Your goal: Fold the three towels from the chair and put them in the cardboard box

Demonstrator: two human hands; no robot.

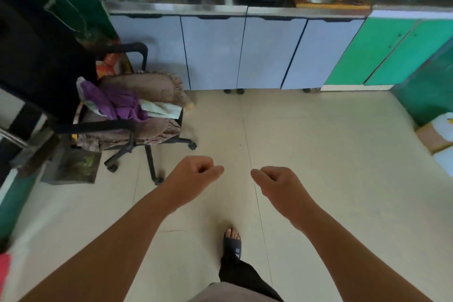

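Both bare arms are held out over the pale tiled floor [318, 144] at frame centre; left hand [196, 174] and right hand [277, 182] are loosely curled w/ nothing held, set slightly apart. The black wheeled office chair [127, 127] is seen at mid left, w/ a crumpled purple towel [117, 105], a pale green-white towel [161, 109] and a brown frilled cloth [147, 88] heaped on the seat. A brown cardboard box [432, 137] is cut off by the right edge. Grey cabinet doors [245, 54] close the top; open floor is left between chair and box. One foot in a dark slipper [232, 244] is seen at lower centre.
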